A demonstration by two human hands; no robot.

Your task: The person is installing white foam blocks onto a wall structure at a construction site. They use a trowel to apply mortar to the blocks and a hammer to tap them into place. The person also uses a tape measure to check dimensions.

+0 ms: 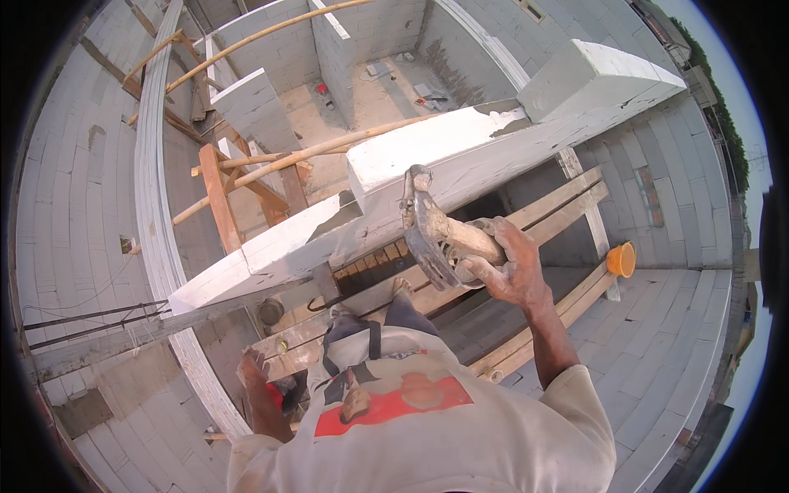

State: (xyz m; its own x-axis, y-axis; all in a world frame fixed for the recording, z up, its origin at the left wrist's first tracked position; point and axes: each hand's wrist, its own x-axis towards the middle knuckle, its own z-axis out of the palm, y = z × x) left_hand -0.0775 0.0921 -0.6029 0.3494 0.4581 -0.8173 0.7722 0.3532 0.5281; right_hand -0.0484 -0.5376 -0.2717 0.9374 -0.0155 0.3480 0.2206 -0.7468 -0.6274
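Observation:
My right hand (514, 263) grips a worn wooden-handled tool (464, 238) together with a dusty, dark metal tool (431, 255), held just in front of a white block wall (386, 177). Their metal ends overlap, so their exact shapes are unclear. Grey mortar (335, 222) coats a lower step in the wall's top, left of the upper block. My left hand (255, 370) hangs low at my left side with its fingers slightly bent and apart, holding nothing that I can see.
My feet stand on wooden planks (370, 292) over dark gaps. An orange bucket (620, 260) sits at the right. A dark round container (271, 311) is left of my feet. Bamboo poles (304, 152) and timber posts (220, 197) stand beyond, above rooms with block walls (279, 49).

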